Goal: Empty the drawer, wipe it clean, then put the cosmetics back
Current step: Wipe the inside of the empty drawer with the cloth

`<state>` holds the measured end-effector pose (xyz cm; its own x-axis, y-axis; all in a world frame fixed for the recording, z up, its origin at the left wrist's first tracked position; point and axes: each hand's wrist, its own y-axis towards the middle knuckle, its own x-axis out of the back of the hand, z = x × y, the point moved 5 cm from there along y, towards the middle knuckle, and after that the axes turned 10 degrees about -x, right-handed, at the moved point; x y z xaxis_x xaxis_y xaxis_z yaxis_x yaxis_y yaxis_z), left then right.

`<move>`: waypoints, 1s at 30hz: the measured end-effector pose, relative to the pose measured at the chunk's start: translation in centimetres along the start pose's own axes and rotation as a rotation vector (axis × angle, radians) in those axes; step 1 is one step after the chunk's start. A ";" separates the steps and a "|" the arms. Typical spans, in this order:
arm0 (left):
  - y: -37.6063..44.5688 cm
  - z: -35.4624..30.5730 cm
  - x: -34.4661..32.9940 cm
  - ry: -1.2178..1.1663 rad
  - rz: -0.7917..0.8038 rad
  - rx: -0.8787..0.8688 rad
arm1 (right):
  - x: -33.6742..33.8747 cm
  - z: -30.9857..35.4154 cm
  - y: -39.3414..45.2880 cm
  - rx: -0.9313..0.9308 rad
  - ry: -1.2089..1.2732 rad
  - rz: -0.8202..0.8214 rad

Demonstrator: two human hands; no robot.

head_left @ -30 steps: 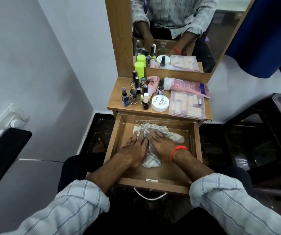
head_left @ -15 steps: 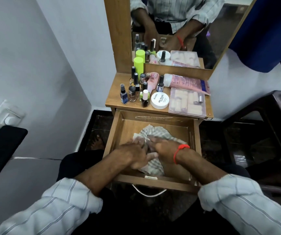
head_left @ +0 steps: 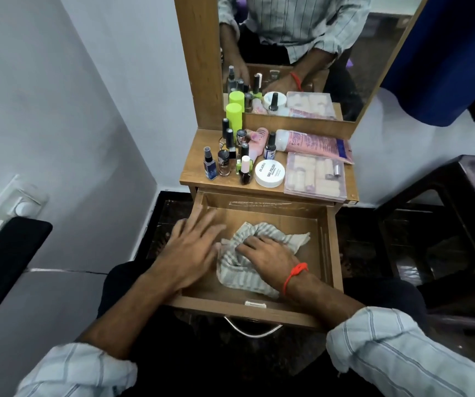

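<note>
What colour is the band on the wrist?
The wristband on the right wrist is bright orange-red, seen best in the head view.

Soft, even indoor light, no hard shadows; faint glare on the drawer's far wall [head_left: 262, 203]; left hand [head_left: 190, 250] motion-blurred; edges bowed by wide-angle.

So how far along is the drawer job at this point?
Emptying looks done: the drawer holds only the striped cloth, and the cosmetics stand on the tabletop. Wiping is in hand: the right hand presses the cloth, the left hand lies open beside it. Putting the cosmetics back remains.
</note>
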<state>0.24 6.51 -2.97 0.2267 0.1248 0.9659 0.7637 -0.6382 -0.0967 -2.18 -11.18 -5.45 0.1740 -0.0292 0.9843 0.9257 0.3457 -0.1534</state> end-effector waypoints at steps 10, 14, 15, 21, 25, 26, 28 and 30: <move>-0.8 1.2 -2.2 -0.071 -0.044 0.061 | 4.5 1.9 4.1 0.342 -0.183 -0.393; -1.2 1.2 -2.2 -0.076 -0.031 0.073 | 3.3 -0.9 4.6 0.280 -0.519 -0.230; -1.3 1.1 -2.2 -0.077 -0.027 0.073 | 3.4 -2.1 4.0 0.250 -0.586 -0.205; -1.3 0.9 -2.1 -0.074 -0.010 0.059 | 3.8 -10.3 -2.8 -0.055 -0.626 -0.034; -1.4 0.9 -2.1 -0.061 0.002 0.059 | 2.0 -11.1 -2.0 -0.139 -0.511 0.135; -1.4 0.9 -2.0 -0.062 0.004 0.060 | 1.3 -10.1 -1.0 -0.135 -0.480 0.159; -1.3 0.8 -1.9 -0.075 0.005 0.064 | 0.4 -7.7 1.1 -0.109 -0.388 0.162; -1.3 0.7 -1.8 -0.097 -0.005 0.067 | 0.7 -4.8 3.2 -0.050 -0.236 0.057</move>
<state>-0.74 7.64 -4.73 0.2777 0.2028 0.9390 0.8032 -0.5853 -0.1111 2.48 -14.58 -5.70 0.1484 0.2109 0.9662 0.9330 0.2939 -0.2075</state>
